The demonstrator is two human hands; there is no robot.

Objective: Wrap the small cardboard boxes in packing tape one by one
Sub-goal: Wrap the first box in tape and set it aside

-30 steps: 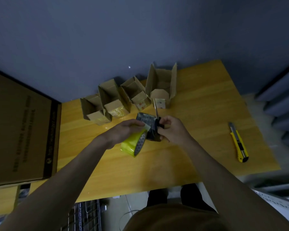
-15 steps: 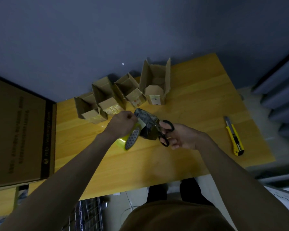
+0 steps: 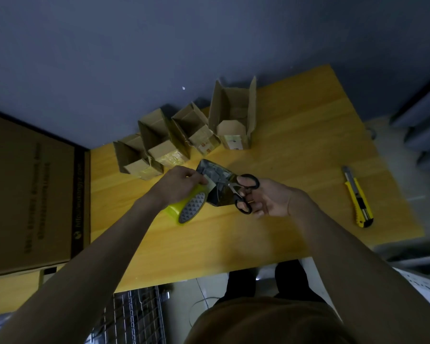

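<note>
Four small cardboard boxes (image 3: 184, 140) stand open-topped in a row at the back of a yellow wooden table (image 3: 296, 170), against a dark blue wall (image 3: 159, 45), the two on the left showing shiny tape on their sides. Nearer the person, a dark, glossy box (image 3: 215, 180) sits on the table between two bare forearms. The left hand (image 3: 178, 183) grips a yellow roll of tape (image 3: 186, 208) that stands on edge just left of the dark box, fingers curled over the roll and pinching a short strip of tape that runs onto the box. The right hand (image 3: 266, 197) holds black-handled scissors (image 3: 242, 192), thumb and fingers through the loops, with the blades pointing left over the box towards the strip; whether the blades touch the tape cannot be told in the dim light. Well to the right, near the table's edge, lies a yellow utility knife (image 3: 358, 197). A large flat carton (image 3: 30, 194) with dark printing fills the left side, beside the table. Below the near edge, a wire rack (image 3: 134, 316) and pale floor show past the person's brown top.
</note>
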